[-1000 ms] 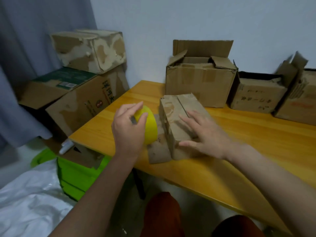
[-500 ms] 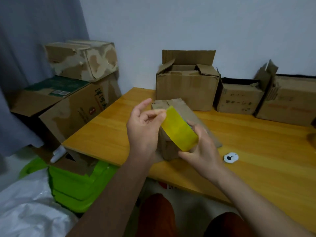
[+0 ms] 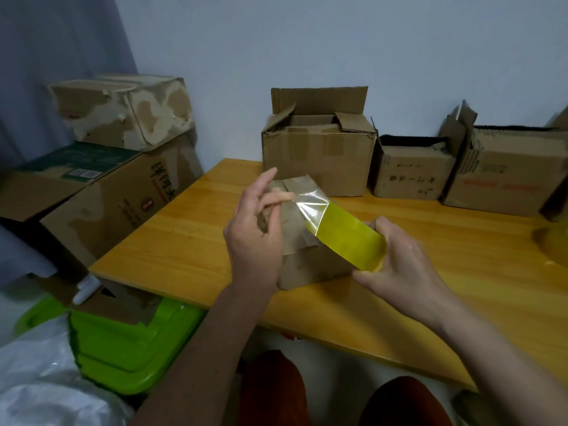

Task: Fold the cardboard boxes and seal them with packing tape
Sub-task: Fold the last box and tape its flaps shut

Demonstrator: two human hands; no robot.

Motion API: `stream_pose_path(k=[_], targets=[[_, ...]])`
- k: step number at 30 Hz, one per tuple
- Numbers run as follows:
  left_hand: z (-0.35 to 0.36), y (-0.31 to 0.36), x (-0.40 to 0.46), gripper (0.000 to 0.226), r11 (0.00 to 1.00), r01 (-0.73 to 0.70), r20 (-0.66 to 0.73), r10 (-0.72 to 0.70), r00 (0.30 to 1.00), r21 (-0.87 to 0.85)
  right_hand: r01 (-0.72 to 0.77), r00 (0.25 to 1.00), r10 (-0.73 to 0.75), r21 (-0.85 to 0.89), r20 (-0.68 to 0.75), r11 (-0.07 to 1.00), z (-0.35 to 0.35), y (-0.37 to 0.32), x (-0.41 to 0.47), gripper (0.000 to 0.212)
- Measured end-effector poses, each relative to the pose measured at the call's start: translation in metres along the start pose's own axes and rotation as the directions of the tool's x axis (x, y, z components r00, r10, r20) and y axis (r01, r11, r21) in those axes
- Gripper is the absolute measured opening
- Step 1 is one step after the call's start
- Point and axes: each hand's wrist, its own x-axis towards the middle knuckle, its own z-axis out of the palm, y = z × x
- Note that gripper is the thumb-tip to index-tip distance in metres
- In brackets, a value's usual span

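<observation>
While the right hand (image 3: 402, 265) grips the yellow tape roll (image 3: 350, 239), the left hand (image 3: 256, 232) pinches its loose clear end (image 3: 309, 204), stretched above the small closed box (image 3: 302, 256); that box sits near the wooden table's (image 3: 184, 241) front edge; three open boxes (image 3: 319, 155) line the wall.

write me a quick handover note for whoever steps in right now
Left hand: pinches the free end of the clear strip pulled off the roll.
Right hand: grips the yellow roll of packing tape.
Both are above the small folded brown cardboard box near the front edge of the wooden table.
Done: box folded shut, tape started.
Left: lay the strip over the seam, cut, then the open boxes behind.
</observation>
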Motion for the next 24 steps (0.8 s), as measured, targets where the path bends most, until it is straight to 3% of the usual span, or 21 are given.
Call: stream_pose_path(k=[4, 7, 9, 11, 13, 15, 16, 18, 21, 24], targets=[[0.0, -0.011, 0.007, 0.038, 0.952, -0.226, -0.028, 0.237, 0.971, 0.205, -0.001, 1.0, 0.001, -0.025, 0.025, 1.0, 0.002, -0.001, -0.006, 0.044], [-0.003, -0.022, 0.013, 0.028, 0.96, -0.176, -0.089, 0.199, 0.976, 0.22, 0.012, 0.999, -0.01, -0.041, 0.045, 0.999, 0.001, 0.0, -0.009, 0.044], [-0.003, -0.024, 0.01, 0.022, 0.989, -0.045, -0.091, 0.058, 0.994, 0.138, 0.011, 1.0, -0.01, -0.038, 0.029, 0.999, 0.0, 0.001, -0.009, 0.045], [0.0, -0.021, 0.004, 0.022, 0.974, 0.227, -0.037, -0.227, 0.973, -0.006, 0.02, 1.0, -0.019, -0.039, 0.024, 0.999, -0.001, 0.001, -0.008, 0.046], [0.001, -0.022, 0.0, 0.024, 0.864, 0.493, 0.076, -0.487, 0.87, -0.103, 0.041, 0.999, -0.04, -0.018, 0.025, 0.999, -0.002, 0.001, -0.007, 0.045], [0.002, -0.024, 0.001, 0.025, 0.727, 0.674, 0.267, -0.629, 0.731, -0.13, 0.076, 0.997, -0.076, 0.001, 0.031, 0.997, -0.004, 0.001, -0.006, 0.045], [0.002, -0.024, 0.002, 0.024, 0.683, 0.721, 0.358, -0.648, 0.672, -0.116, 0.093, 0.995, -0.093, 0.005, 0.038, 0.996, -0.004, 0.0, -0.006, 0.046], [0.0, -0.021, 0.003, 0.026, 0.665, 0.74, 0.471, -0.624, 0.623, -0.098, 0.112, 0.992, -0.113, 0.005, 0.055, 0.994, -0.003, 0.0, -0.006, 0.049], [-0.002, -0.014, 0.003, 0.031, 0.656, 0.743, 0.539, -0.582, 0.609, -0.131, 0.126, 0.99, -0.126, 0.003, 0.061, 0.992, 0.0, 0.002, -0.005, 0.051], [-0.004, -0.007, 0.001, 0.028, 0.707, 0.693, 0.523, -0.541, 0.659, -0.142, 0.125, 0.99, -0.123, -0.024, 0.07, 0.992, 0.003, 0.004, -0.005, 0.05]])
